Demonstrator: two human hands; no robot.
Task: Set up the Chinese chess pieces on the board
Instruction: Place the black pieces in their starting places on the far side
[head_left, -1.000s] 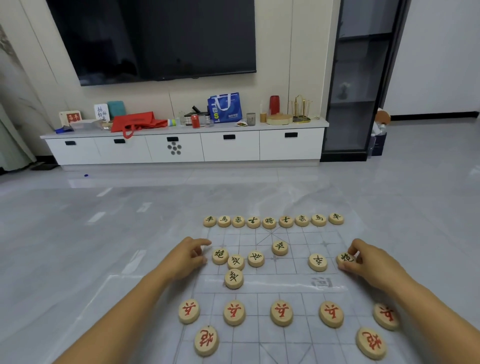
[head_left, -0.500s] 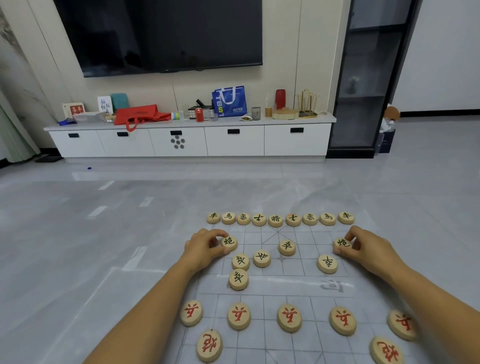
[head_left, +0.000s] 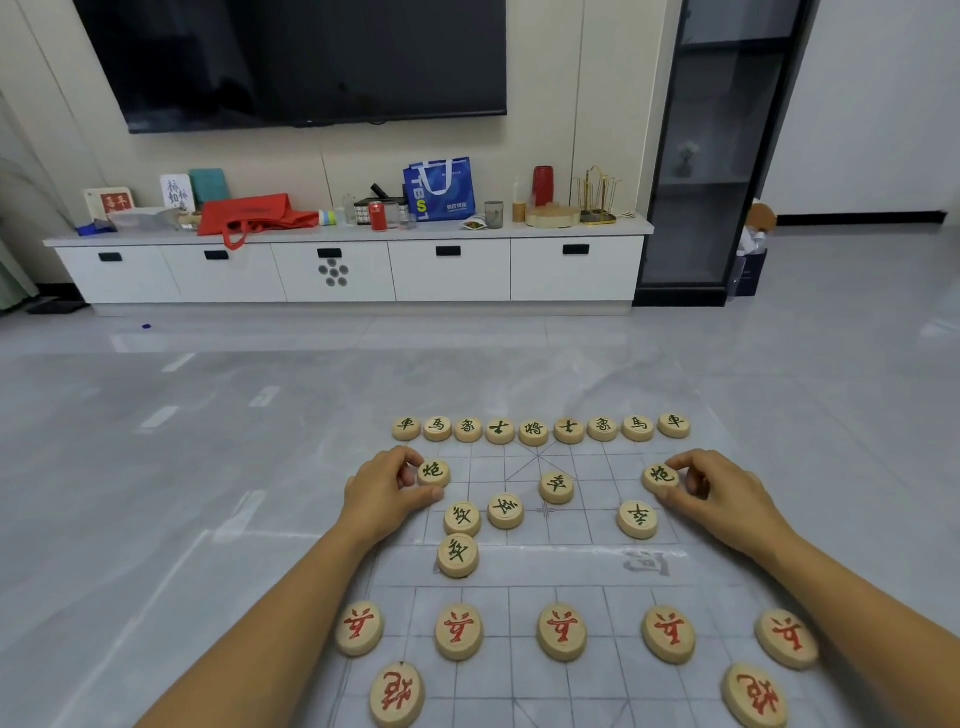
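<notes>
A clear plastic chess board (head_left: 540, 566) lies on the grey floor. Several round wooden pieces with black characters form its far row (head_left: 534, 431). My left hand (head_left: 382, 493) pinches a black cannon piece (head_left: 434, 472) on the board's left side. My right hand (head_left: 722, 491) pinches the other black cannon piece (head_left: 661, 476) on the right side. Several black soldier pieces (head_left: 462, 517) lie scattered between the hands. Red soldier pieces (head_left: 562, 630) stand in a row near me, with two red cannons (head_left: 397, 693) below them.
A white TV cabinet (head_left: 353, 267) with bags, cups and a red can stands against the far wall under a dark TV (head_left: 296, 57). A dark glass cabinet (head_left: 722, 150) stands at the right. Grey tiled floor surrounds the board.
Both hands have slid their black cannon pieces away from me, toward the far row. The left hand took hold of its cannon during this time. The camera has tilted.
</notes>
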